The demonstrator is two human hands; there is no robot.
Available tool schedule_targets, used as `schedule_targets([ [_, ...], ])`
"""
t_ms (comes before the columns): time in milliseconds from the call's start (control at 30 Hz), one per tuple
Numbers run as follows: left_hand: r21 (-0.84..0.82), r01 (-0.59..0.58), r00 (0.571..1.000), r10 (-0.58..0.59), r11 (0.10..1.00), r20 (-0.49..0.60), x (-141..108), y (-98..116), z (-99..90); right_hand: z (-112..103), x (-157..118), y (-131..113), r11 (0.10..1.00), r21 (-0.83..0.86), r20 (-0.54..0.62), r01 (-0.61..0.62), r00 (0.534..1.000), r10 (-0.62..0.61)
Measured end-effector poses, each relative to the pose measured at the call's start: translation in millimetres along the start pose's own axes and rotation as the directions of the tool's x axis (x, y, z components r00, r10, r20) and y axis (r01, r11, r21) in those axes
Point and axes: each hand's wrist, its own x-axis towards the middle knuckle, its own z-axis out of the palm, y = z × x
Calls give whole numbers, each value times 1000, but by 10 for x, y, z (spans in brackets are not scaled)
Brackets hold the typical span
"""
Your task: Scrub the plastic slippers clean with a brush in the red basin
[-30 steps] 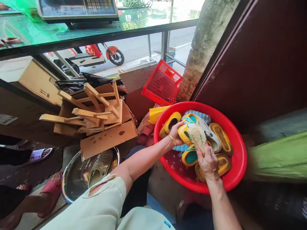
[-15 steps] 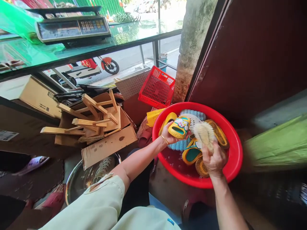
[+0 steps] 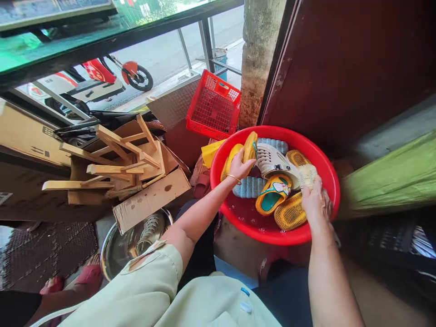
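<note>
My left hand (image 3: 240, 165) grips a yellow slipper (image 3: 250, 147), which stands on edge above a red plastic basin (image 3: 272, 129). My right hand (image 3: 315, 202) holds a pale bristle brush (image 3: 308, 176) near the basin's right rim. Inside the basin, reddish-looking water (image 3: 247, 211) lies under a heap of footwear. A yellow slipper with a teal insole and cartoon strap (image 3: 273, 194) rests beside a yellow-soled shoe (image 3: 290, 211). A white perforated clog (image 3: 272, 161) lies under the brush's left end, and a blue sole (image 3: 248, 187) sits near my left wrist.
A steel basin (image 3: 136, 250) holding a clog sits below my left arm. Cardboard and wooden slats (image 3: 119, 168) pile up to the left, with a red crate (image 3: 214, 105) behind. A pillar (image 3: 259, 63) and dark red door (image 3: 340, 68) stand behind. Another person's foot (image 3: 90, 274) shows lower left.
My left hand has turned the slipper onto its edge and dropped lower. The brush has moved right, towards the basin's rim. The whole view has shifted left and upward.
</note>
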Motion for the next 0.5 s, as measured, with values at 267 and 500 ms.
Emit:
schedule_targets([
  [267, 713, -182, 953, -58, 677, 299, -103, -216, 127, 167, -169, -314, 961, -152, 217, 233, 956, -197],
  [500, 796, -259, 923, -102, 547, 370, -112, -422, 301, 275, -191, -319, 957, -130, 308, 260, 928, -210],
])
